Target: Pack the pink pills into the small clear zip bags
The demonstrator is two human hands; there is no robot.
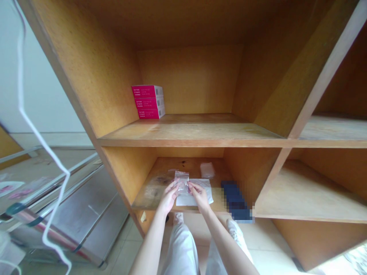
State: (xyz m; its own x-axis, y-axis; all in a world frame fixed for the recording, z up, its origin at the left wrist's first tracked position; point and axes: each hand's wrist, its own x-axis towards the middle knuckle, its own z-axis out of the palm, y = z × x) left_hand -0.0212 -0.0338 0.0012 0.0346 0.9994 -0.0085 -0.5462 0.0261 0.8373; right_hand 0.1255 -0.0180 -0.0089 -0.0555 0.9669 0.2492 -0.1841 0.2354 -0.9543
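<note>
Over the lower shelf point(149, 191), my left hand point(171, 193) pinches the left side of a small clear plastic bag point(181, 177). My right hand point(198, 194) is closed at the bag's right edge, its thumb and fingers pressed together there. What lies inside the bag is too small to make out. Beneath both hands a white sheet point(207, 187) lies on the shelf. Behind it, toward the right, rests another clear plastic bag point(207, 170).
Three pink boxes point(147, 102) stand stacked on the upper shelf point(195, 128). A pixelated dark blue item point(235, 198) lies at the lower shelf's right. To the left are a metal cart point(86, 210) and a hanging white cable point(54, 156).
</note>
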